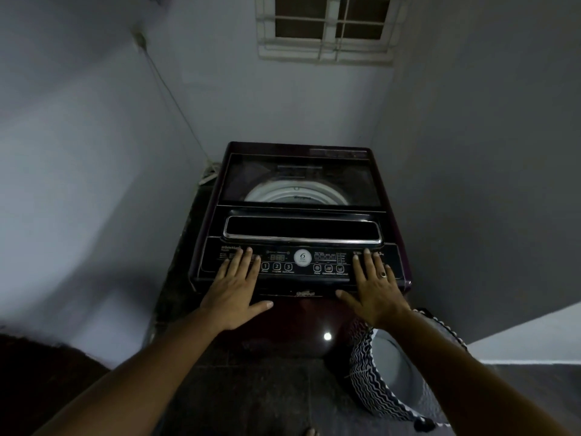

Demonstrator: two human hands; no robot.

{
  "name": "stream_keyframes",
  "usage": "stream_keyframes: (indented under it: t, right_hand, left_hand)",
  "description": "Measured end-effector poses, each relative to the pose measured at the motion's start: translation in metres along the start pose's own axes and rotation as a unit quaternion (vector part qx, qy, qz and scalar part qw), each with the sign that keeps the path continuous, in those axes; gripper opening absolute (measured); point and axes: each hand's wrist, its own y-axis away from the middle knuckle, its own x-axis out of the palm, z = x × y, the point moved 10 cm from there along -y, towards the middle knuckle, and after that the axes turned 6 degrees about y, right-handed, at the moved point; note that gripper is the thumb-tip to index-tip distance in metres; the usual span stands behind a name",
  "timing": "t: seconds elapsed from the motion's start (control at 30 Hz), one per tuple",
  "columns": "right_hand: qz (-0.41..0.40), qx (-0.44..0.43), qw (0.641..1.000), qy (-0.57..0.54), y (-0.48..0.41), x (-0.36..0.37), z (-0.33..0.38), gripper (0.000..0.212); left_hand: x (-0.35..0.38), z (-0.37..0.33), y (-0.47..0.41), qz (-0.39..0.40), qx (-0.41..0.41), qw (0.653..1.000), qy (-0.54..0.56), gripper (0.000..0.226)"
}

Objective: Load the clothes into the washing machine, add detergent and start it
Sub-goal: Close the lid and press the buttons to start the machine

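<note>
Flat, holding nothing, left hand (234,286) and right hand (374,286) rest on the washing machine (298,180) control panel (301,262) between grey walls (94,152)

Drum (295,194): only a white rim shows through the lid (251,184).
Panel (301,263): small labels unreadable; ends under left hand (235,287) and right hand (375,291).
Basket (367,382): partly behind the right arm (456,357).
Window (323,26): cut off by the top edge.

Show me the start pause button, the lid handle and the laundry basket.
Start/Pause button (288,266): head view, on the round key numbered 3.
Lid handle (301,239): head view, on its chrome front rim.
Laundry basket (366,369): head view, on its zigzag-patterned outer wall.
</note>
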Motion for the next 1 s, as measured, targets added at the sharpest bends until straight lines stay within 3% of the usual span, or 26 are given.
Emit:
stream_keyframes:
  t: [0.53, 1.0]
  right_hand:
    - [0.069, -0.005, 0.997, -0.025, 0.012, -0.001, 0.006, 0.119]
    - [0.09, -0.005, 0.996, -0.02, 0.011, 0.001, 0.006, 0.129]
  left_hand:
    - [-0.001, -0.014, 0.011, 0.001, -0.025, 1.0, 0.0, 0.108]
    - [0.003, -0.011, 0.015, 0.012, -0.02, 1.0, -0.019, 0.126]
